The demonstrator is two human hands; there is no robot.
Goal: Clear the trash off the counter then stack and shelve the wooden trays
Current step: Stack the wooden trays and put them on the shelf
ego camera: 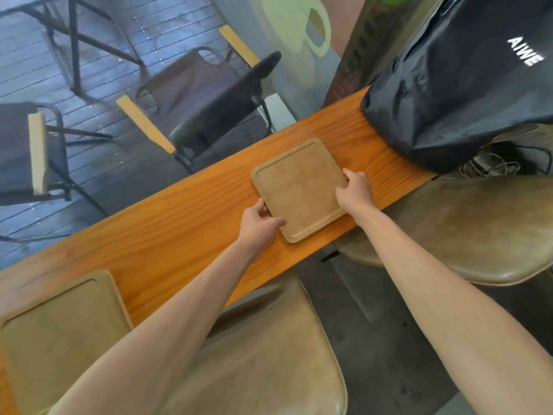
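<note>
A square wooden tray (pixel 299 187) with a raised rim lies flat on the orange wooden counter (pixel 185 232). My left hand (pixel 258 221) grips its near left edge, thumb on the rim. At the tray's right edge, my right hand (pixel 354 190) holds on with fingers curled over the rim. A second wooden tray (pixel 59 327) of the same kind lies on the counter at the lower left, partly behind my left forearm. No trash shows on the counter.
A black bag (pixel 457 85) sits on the counter's right end, close to the held tray. Two tan padded stools (pixel 269 360) (pixel 466 235) stand under the counter's near edge. Beyond the glass are folding chairs (pixel 200 97) on a wooden deck.
</note>
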